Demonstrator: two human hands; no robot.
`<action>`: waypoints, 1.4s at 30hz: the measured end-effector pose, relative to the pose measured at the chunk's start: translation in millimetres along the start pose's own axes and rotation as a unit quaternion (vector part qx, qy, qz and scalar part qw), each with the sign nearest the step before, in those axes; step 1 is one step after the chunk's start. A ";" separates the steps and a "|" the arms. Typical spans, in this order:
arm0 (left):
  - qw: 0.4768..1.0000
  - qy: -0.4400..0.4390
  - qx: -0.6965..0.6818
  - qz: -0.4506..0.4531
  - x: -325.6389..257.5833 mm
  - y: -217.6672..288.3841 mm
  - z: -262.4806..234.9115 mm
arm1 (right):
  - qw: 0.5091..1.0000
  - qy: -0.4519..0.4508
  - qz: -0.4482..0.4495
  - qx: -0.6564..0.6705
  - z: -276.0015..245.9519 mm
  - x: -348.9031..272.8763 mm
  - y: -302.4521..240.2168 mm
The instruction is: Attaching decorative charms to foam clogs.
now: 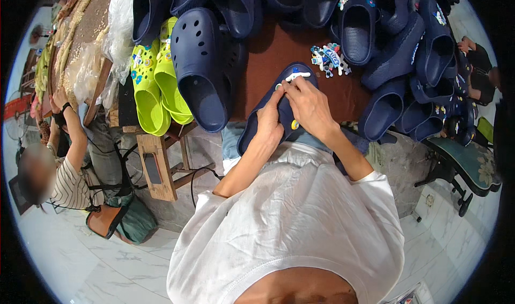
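Foam-like moulded material forms the navy clog [274, 111] held at the near edge of the brown tabletop [273, 52]; its surface is matte, rounded at the toe and pierced with round vent holes. Long axis runs diagonally: the toe points away from the person and slightly right, the heel down toward the person's lap. Left hand [268, 126] is wrapped around the clog's mid-section, gripping it from the left side. Right hand [308, 106] rests over the upper, fingertips pinched on a small white charm [296, 76] seated near the toe. A yellow-and-blue charm [294, 124] shows on the upper just below the right hand.

Loose colourful charms [328, 59] lie in a small heap on the tabletop, just beyond the toe. Smooth navy clogs [201, 62] of the same shape are stacked to the left and across the back and right. A lime-green pair [155, 84], decorated with charms, lies at the left beside them. Another person [70, 164] in a striped shirt sits at the far left.
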State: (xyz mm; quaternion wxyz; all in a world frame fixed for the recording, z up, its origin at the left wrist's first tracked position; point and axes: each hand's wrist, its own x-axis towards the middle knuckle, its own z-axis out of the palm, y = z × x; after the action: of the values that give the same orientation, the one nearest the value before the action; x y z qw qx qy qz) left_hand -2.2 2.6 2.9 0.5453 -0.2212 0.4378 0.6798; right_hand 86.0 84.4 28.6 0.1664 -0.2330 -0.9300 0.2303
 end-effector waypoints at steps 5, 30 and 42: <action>1.000 0.001 -0.003 0.022 -4.3 -0.7 0.1 | 1.000 0.001 0.013 0.020 -0.1 -9.0 -6.5; 0.999 -0.029 -0.018 -0.037 -7.9 6.8 9.4 | 0.965 0.144 0.220 0.005 6.2 -30.5 106.0; 0.997 -0.040 -0.064 -0.013 -8.7 2.0 -2.4 | 0.962 0.152 0.224 0.031 13.3 -34.1 121.7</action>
State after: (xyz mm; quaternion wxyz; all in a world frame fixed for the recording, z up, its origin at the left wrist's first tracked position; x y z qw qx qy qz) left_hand -1.8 -4.2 9.1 0.5557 -0.2337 0.3679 0.7080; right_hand 152.4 158.0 -51.0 0.2568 -0.4627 -0.8101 0.2522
